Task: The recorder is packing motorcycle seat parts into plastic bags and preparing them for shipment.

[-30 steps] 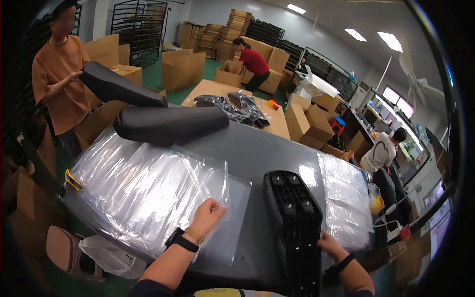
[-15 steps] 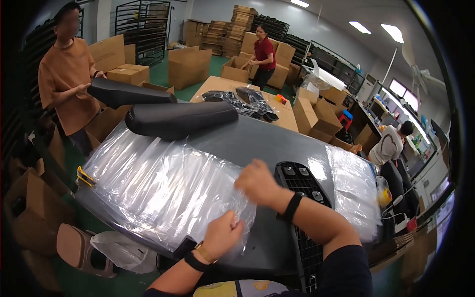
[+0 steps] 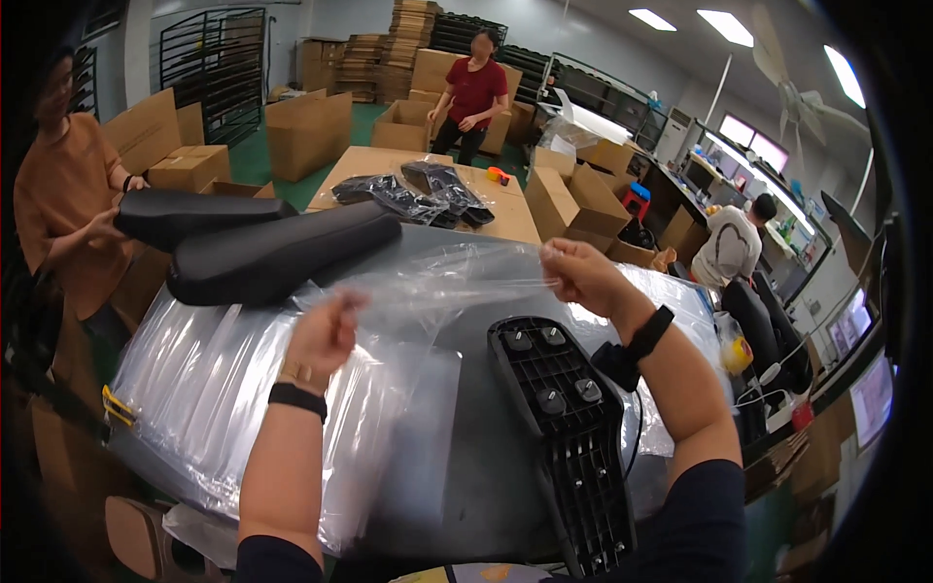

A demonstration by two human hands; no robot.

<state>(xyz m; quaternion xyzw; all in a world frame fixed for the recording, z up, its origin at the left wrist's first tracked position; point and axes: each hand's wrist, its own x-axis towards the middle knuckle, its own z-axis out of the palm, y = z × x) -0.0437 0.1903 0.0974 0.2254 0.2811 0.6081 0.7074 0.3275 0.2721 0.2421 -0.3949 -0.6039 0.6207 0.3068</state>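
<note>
A clear plastic bag point(image 3: 457, 284) is stretched between my hands above the dark table, its lower part hanging blurred. My right hand point(image 3: 586, 277) pinches its right edge. The bag's left side is gripped by my left hand point(image 3: 327, 335), whose fingertips are a little smeared. Below the left hand lies a wide spread of flat clear bags point(image 3: 214, 389). Near my right forearm a long black seat point(image 3: 569, 437) rests upside down, its ribbed underside and bolts showing. Two more black seats lie at the far left, the nearer one point(image 3: 292, 255) partly over the bags.
At the left, a person in an orange shirt point(image 3: 73, 185) holds the farther black seat point(image 3: 209, 216). More clear bags point(image 3: 671, 311) lie on the right. A yellow cutter point(image 3: 119, 405) sits at the left table edge. Beyond are bagged black parts point(image 3: 413, 191) on cardboard, and another person point(image 3: 473, 92).
Both hands have risen and moved apart, lifting one bag off the pile and pulling it taut. My view has swung right. The person in red now stands upright.
</note>
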